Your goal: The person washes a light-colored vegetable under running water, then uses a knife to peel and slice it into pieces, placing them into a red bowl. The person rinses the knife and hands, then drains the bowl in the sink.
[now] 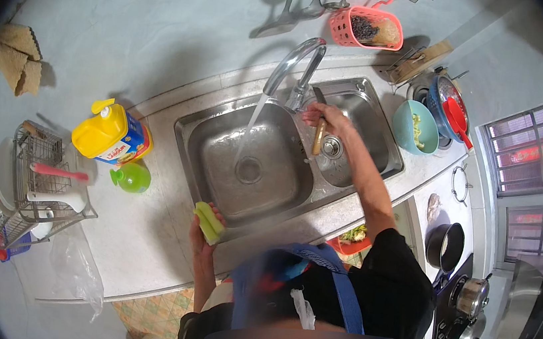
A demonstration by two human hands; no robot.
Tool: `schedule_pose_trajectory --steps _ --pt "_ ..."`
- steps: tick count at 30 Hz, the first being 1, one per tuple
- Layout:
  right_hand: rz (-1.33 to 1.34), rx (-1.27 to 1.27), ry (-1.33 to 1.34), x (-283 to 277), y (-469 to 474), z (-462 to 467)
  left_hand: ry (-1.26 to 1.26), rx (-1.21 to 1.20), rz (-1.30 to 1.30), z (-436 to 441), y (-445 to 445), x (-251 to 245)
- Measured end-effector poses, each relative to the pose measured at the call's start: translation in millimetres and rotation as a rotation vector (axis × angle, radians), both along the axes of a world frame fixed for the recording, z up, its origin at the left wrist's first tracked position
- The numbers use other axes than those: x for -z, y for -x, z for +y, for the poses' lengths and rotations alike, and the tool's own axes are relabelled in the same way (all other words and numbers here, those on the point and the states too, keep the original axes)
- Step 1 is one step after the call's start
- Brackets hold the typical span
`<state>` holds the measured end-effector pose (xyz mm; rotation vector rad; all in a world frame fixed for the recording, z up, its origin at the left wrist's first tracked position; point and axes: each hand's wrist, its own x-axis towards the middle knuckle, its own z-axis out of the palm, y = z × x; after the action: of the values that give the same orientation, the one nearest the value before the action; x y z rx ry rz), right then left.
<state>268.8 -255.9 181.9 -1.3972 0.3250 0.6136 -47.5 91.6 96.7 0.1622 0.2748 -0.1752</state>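
My left hand holds pale green, peeled vegetable pieces at the front left rim of the steel double sink. My right hand is over the divider beside the base of the chrome faucet. A knife is held in it, wooden handle towards me and dark blade pointing to the wall. The fingers reach close to the faucet's base; whether they touch it I cannot tell. Water runs from the spout into the larger left basin.
Left of the sink stand a yellow detergent jug, a green bottle and a wire dish rack. At right are a light blue bowl with vegetable scraps and a blue colander. A pink basket hangs above.
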Motion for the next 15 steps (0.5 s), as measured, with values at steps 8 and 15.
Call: schedule_pose_trajectory --steps 8,15 --pt "-0.333 -0.116 0.316 -2.7 -5.4 -16.7 -0.057 0.02 -0.024 -7.1 -15.2 -9.5" --pt "-0.984 -0.405 1.275 51.7 -2.8 -21.1 -0.025 0.039 -0.02 -7.5 -10.7 1.9"
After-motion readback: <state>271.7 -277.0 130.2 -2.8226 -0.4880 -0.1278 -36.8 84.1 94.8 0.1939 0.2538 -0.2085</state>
